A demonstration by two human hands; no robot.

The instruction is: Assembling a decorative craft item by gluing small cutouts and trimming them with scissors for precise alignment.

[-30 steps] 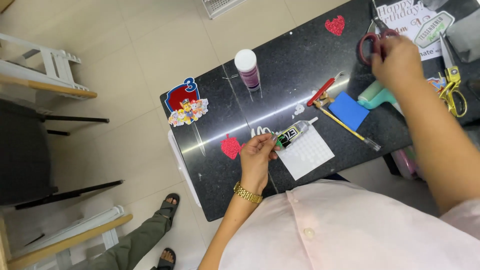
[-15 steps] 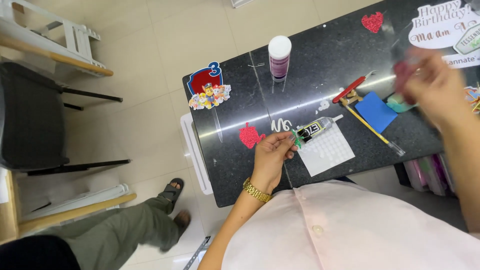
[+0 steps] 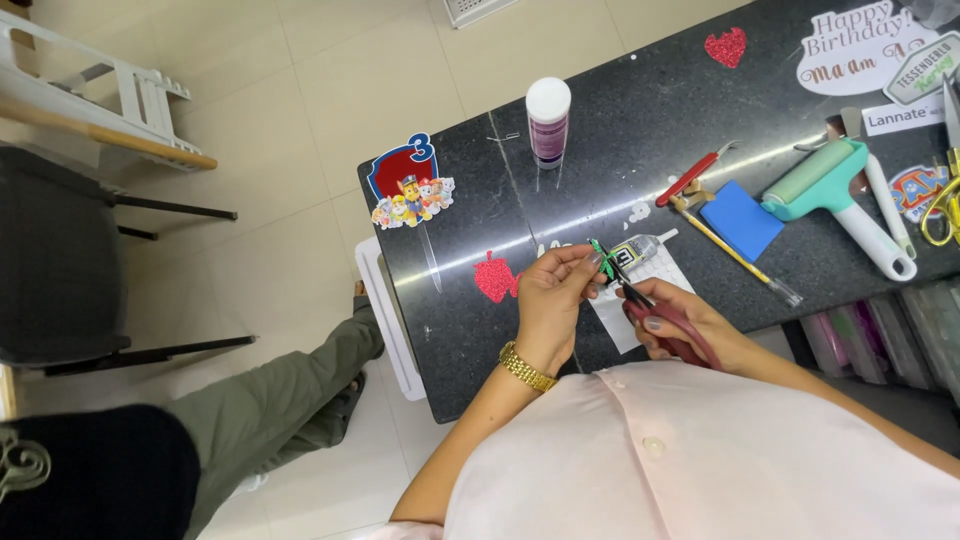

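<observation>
Head view, looking straight down: left hand point(image 3: 553, 300) has a small green cutout point(image 3: 600, 252) pinched between thumb and fingertips, held up just off the black tabletop point(image 3: 600, 110). Right hand point(image 3: 690, 325) is wrapped around red-handled scissors point(image 3: 668, 318), fingers closed on the handles, and the blades run up and to the left so the tips sit right at the green piece. So the cutout lies up-left of the right hand's fingers, along the same slanted line as the blades, and it's the left hand that's actually on it. Can't tell if the blades are apart or shut, too small and dark against the tabletop. Just past the cutout there's a glue tube point(image 3: 640, 250) lying on a white sheet point(image 3: 640, 285), and a red glitter shape point(image 3: 494, 278) sits to the left of the hand. Further out: a white-capped bottle point(image 3: 548, 120), a blue pad point(image 3: 741, 220) and a teal roller point(image 3: 830, 190) off to the right, well apart from both hands.
</observation>
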